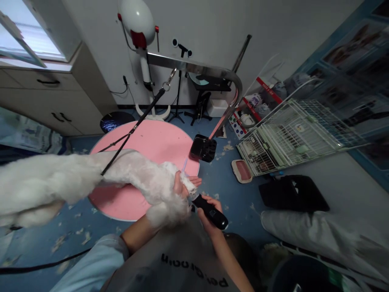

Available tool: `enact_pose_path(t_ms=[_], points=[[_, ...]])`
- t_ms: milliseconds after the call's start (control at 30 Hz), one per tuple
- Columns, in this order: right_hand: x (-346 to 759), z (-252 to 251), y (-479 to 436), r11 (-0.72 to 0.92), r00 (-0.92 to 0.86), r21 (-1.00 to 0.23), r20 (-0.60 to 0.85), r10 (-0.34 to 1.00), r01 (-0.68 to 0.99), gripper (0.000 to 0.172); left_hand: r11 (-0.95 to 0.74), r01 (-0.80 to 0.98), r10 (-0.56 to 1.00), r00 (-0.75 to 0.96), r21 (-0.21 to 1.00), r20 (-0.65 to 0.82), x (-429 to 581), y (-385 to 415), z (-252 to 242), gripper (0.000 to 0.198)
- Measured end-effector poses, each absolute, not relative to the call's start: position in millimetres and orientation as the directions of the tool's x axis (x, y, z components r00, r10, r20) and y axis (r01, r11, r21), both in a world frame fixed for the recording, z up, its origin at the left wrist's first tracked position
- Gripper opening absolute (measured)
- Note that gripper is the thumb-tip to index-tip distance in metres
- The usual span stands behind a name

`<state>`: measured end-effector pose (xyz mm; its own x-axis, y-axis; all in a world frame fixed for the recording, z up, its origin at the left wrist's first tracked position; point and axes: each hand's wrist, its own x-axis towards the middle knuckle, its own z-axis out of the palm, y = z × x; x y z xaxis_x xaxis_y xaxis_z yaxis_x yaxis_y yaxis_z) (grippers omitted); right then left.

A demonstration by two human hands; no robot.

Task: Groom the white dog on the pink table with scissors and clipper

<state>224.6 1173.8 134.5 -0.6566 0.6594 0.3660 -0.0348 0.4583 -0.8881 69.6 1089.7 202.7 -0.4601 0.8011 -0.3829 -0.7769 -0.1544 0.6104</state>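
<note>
A white dog (136, 172) with closely trimmed fur on its back is on a round pink table (161, 134), a black strap (146, 113) running from its body up to a metal arm. My left hand (182, 184) comes from under the dog's body and is around a fluffy white paw (189, 184), some fingers stretched out. In my right hand (212, 209) is a black clipper (214, 213), its head at the paw's fur. The dog's fur hides part of my left wrist.
The metal arm (194, 67) arches over the table, with a black tray (202, 148) at its right edge. A white dryer (138, 20) stands behind. To the right are a wire cage (288, 134) and a litter tray (242, 170). Fur tufts lie on the blue floor.
</note>
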Motion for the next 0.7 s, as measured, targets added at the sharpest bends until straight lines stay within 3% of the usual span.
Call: enact_pose_path(t_ms=[200,467,700], points=[[230.6,146.5,1192.7,0.480,-0.768,-0.876,0.338,0.544,-0.045,0.036,-0.173,-0.822,0.860,-0.394,0.542,-0.323,67.8,1093.0,188.3,0.074],[236.1,162.0,1213.9,0.598,-0.874,-0.798,0.344,0.342,-0.080,0.038,-0.068,-0.840,0.826,-0.350,0.539,-0.442,66.4,1088.9,216.6,0.082],[233.0,182.4,1226.2,0.552,-0.942,-0.829,0.250,0.223,-0.090,0.039,-0.087,-0.820,0.807,-0.391,0.565,-0.443,71.1,1083.3,221.3,0.078]])
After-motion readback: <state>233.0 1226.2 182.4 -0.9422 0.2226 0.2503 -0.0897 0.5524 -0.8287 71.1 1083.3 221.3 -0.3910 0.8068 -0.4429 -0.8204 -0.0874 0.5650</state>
